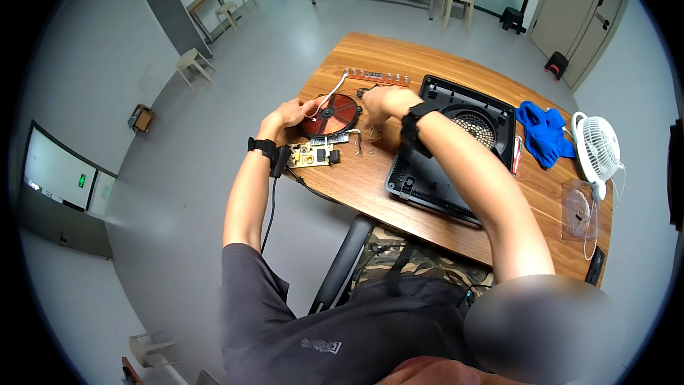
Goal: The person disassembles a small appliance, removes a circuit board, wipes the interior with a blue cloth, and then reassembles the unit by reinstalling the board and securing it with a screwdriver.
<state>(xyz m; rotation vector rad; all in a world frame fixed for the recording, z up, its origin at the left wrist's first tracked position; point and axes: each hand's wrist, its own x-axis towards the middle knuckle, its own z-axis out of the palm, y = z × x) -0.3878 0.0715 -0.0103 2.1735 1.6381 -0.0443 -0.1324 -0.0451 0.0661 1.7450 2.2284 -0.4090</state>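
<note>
fingers of left hand (291,112) are rested on rim of reddish coil disc (333,118); whether clamped cannot be told. right hand (385,102) is held near its right edge, finger closure hidden. disc is placed on counter (370,178), between red strip (376,77) and yellow circuit board (305,157).

Workshop-like room, bare circuit board (311,156)

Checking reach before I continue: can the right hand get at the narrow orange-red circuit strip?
Probably yes: the strip lies just beyond the right hand, mostly uncovered; only a thin white cable meets its left end.
</note>
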